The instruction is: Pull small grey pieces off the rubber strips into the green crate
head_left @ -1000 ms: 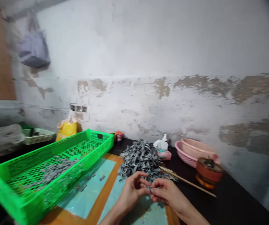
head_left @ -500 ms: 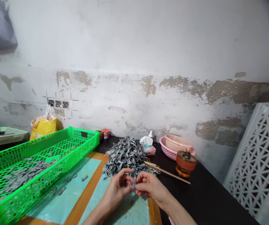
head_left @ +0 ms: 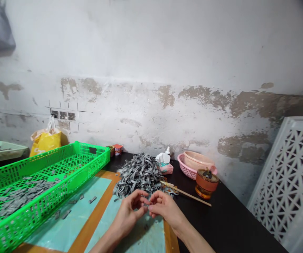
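Observation:
My left hand and my right hand meet fingertip to fingertip low in the middle of the view. Each has thumb and fingers curled into a pinch. What lies between them is too small and too covered to make out, though a bit of grey shows at the fingertips. Just beyond them rises a tangled heap of grey strips, flat and ribbon-like. Beneath my hands spreads a light blue sheet edged with brown tape. On it, left of my hands, lie several short grey pieces.
A green perforated crate holding many short grey pieces takes up the left. Behind the heap stand a tissue box and a white bottle. To the right are a wooden stick, pink basins and an amber jar.
The whole view has shifted slightly, so things sit a little further left. My hands stay together in a pinch, with only small finger movement.

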Demonstrator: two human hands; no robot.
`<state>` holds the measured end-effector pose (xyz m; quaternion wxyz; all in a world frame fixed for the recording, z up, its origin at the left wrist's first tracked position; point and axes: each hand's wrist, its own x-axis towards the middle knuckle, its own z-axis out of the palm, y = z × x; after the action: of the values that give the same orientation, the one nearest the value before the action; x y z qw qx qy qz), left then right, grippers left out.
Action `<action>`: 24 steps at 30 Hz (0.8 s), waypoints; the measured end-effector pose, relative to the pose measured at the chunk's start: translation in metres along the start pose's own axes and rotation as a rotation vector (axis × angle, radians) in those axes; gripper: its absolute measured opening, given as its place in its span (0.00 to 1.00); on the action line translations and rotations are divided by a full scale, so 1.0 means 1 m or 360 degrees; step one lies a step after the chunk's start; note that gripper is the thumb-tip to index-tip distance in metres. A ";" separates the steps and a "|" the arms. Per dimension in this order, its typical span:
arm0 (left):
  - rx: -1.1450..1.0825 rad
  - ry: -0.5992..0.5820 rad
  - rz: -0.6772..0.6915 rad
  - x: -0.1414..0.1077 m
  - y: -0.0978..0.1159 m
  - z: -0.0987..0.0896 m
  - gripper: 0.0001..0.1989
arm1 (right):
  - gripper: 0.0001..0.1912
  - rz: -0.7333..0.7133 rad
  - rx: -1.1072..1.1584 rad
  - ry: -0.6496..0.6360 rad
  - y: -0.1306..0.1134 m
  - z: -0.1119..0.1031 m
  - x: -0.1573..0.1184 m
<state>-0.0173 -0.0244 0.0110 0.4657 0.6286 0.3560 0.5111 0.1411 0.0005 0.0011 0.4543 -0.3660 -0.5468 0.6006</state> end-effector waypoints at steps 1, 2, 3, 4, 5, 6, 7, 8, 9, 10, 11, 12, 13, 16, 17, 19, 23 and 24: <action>0.0012 0.0011 0.0004 0.000 0.000 0.000 0.12 | 0.14 -0.0014 0.0023 0.0002 0.001 0.000 0.001; 0.0037 0.0025 0.0014 0.000 0.001 0.000 0.11 | 0.15 -0.0025 0.0047 0.0007 0.002 0.000 0.001; 0.0069 0.0039 0.0030 0.000 0.001 -0.001 0.10 | 0.15 -0.0035 0.0069 0.0009 0.002 0.000 0.001; 0.0107 0.0048 0.0052 0.000 0.001 -0.002 0.08 | 0.16 -0.0045 0.0089 0.0012 0.001 0.000 0.001; 0.0144 0.0050 0.0075 0.000 0.000 -0.002 0.07 | 0.16 -0.0057 0.0106 0.0012 0.001 -0.001 0.001; 0.0173 0.0047 0.0094 0.001 0.000 -0.003 0.07 | 0.17 -0.0071 0.0122 0.0010 -0.001 -0.001 0.001; 0.0194 0.0041 0.0109 0.002 -0.001 -0.004 0.07 | 0.17 -0.0084 0.0140 0.0003 -0.002 -0.001 0.000; 0.0204 0.0038 0.0116 0.002 -0.002 -0.004 0.07 | 0.18 -0.0091 0.0159 -0.0011 -0.004 -0.002 -0.001; 0.0207 0.0042 0.0118 0.003 -0.003 -0.005 0.07 | 0.18 -0.0090 0.0179 -0.0031 -0.005 -0.001 -0.002; 0.0203 0.0053 0.0122 0.004 -0.003 -0.005 0.07 | 0.18 -0.0083 0.0200 -0.0052 -0.007 -0.001 -0.003; 0.0189 0.0065 0.0128 0.004 -0.003 -0.006 0.07 | 0.18 -0.0075 0.0221 -0.0074 -0.009 -0.001 -0.005; 0.0167 0.0073 0.0132 0.004 -0.003 -0.006 0.07 | 0.18 -0.0066 0.0243 -0.0092 -0.011 0.000 -0.006; 0.0140 0.0078 0.0133 0.004 -0.003 -0.006 0.08 | 0.18 -0.0057 0.0264 -0.0108 -0.013 0.001 -0.008; 0.0069 0.0100 0.0131 0.002 0.000 -0.005 0.10 | 0.17 -0.0044 0.0328 -0.0139 -0.019 0.005 -0.013; 0.0060 0.0112 0.0136 0.002 0.002 -0.005 0.10 | 0.17 -0.0043 0.0349 -0.0148 -0.021 0.006 -0.014; 0.0055 0.0132 0.0152 0.001 0.004 -0.005 0.10 | 0.16 -0.0054 0.0381 -0.0159 -0.023 0.009 -0.016; 0.0076 0.0145 0.0175 0.001 0.006 -0.004 0.08 | 0.15 -0.0115 0.0367 -0.0127 -0.022 0.014 -0.016; 0.0067 0.0151 0.0175 0.001 0.006 -0.004 0.08 | 0.15 -0.0138 0.0355 -0.0115 -0.021 0.015 -0.016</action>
<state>-0.0210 -0.0248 0.0169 0.4062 0.6320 0.3534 0.5574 0.1352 -0.0194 0.0226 0.4978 -0.2673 -0.5079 0.6503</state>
